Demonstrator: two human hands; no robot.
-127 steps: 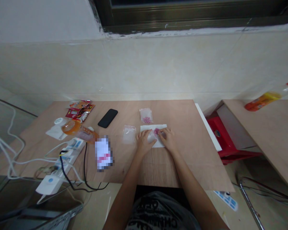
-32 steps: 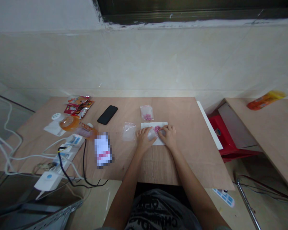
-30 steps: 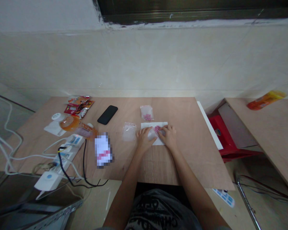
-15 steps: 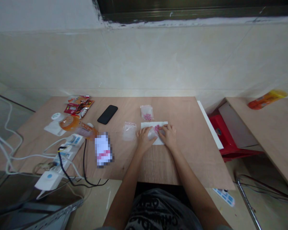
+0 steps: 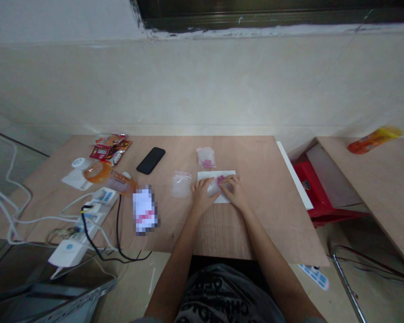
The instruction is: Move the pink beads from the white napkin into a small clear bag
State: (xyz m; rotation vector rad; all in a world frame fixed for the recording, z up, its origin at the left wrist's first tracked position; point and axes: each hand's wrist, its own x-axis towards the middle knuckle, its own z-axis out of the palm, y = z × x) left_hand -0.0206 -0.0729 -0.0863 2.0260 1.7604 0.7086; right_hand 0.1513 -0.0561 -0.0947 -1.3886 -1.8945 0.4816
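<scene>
A small pile of pink beads lies on a white sheet of paper. My left hand rests on the paper's left side, its thumb and fingers closed around a small clear plastic bag. At the pile's right edge, my right hand has its thumb and forefinger drawn together against the beads; anything pinched between them is too small to make out. Behind the paper lies a clear bag with pink beads inside. Several flat clear bags lie left of my left hand.
On the table's left are a black phone, a lit, blurred phone screen, an orange drink bottle, snack packets and a power strip with cables. A red stool stands right of the table.
My right fingertips have shifted slightly left and closed in on the edge of the bead pile. My left hand and the bag have hardly moved.
</scene>
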